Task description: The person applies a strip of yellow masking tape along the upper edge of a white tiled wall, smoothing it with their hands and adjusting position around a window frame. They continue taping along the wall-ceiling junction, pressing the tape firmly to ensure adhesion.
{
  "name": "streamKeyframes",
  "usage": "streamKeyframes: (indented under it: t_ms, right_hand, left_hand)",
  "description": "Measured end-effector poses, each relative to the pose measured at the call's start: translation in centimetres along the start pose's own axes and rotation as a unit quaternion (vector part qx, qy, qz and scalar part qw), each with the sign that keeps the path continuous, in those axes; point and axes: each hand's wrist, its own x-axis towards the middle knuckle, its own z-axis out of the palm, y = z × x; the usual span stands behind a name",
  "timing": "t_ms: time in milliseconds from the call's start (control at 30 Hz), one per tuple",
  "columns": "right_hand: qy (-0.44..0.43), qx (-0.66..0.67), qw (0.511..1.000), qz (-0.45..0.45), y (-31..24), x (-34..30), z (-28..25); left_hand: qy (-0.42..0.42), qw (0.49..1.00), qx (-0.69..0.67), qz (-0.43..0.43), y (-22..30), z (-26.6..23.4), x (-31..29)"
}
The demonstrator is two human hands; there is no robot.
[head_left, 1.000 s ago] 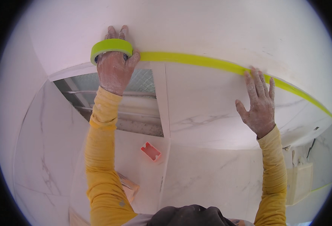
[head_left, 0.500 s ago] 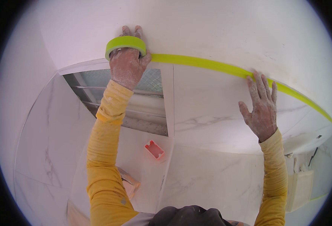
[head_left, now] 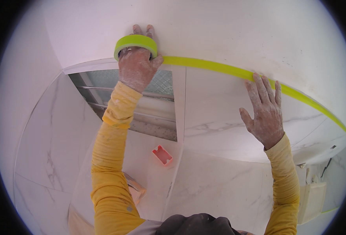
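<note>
My left hand (head_left: 135, 68), dusted white, is up at the top edge of the window frame. Its fingers pass through a roll of yellow-green masking tape (head_left: 139, 40), and two fingertips show beyond the roll against the white surface. From beside its thumb, a stuck strip of the same tape (head_left: 212, 66) runs right in a long curve, along the line where the marbled panels meet the plain white surface. My right hand (head_left: 265, 117) is open, fingers spread and pointing up, with the fingertips on the strip.
A window with bars (head_left: 153, 105) is set in the wall below my left hand. Lower down are a small pink-red open box (head_left: 162, 155) and a partly hidden orange-tan object (head_left: 135, 190). A cream panel-like object (head_left: 312, 199) stands at the lower right.
My right hand has slid a little left along the tape strip, fingers still spread. The whole view has shifted slightly, and my left hand still holds the roll at the window's top edge.
</note>
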Motion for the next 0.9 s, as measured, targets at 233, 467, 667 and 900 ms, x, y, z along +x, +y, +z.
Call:
streamKeyframes:
  t_ms: [233, 467, 667, 900]
  right_hand:
    - [0.009, 0.058, 0.998, -0.026, -2.5, 3.0, 0.8]
    - [0.034, 0.149, 0.981, -0.117, -8.2, 8.9, 3.4]
    - [0.068, 0.078, 0.988, -0.119, -10.7, 9.5, 4.7]
    - [-0.060, 0.120, 0.988, -0.073, -10.6, 10.1, 2.0]
  left_hand:
    - [-0.006, 1.000, -0.003, 0.000, -0.2, -0.2, 0.0]
    - [-0.011, 1.000, 0.004, -0.013, -0.3, 0.0, -0.4]
    - [-0.011, 0.999, 0.021, -0.035, 0.4, -0.3, -0.1]
    - [-0.182, 0.842, -0.484, -0.153, -2.9, -3.1, 0.6]
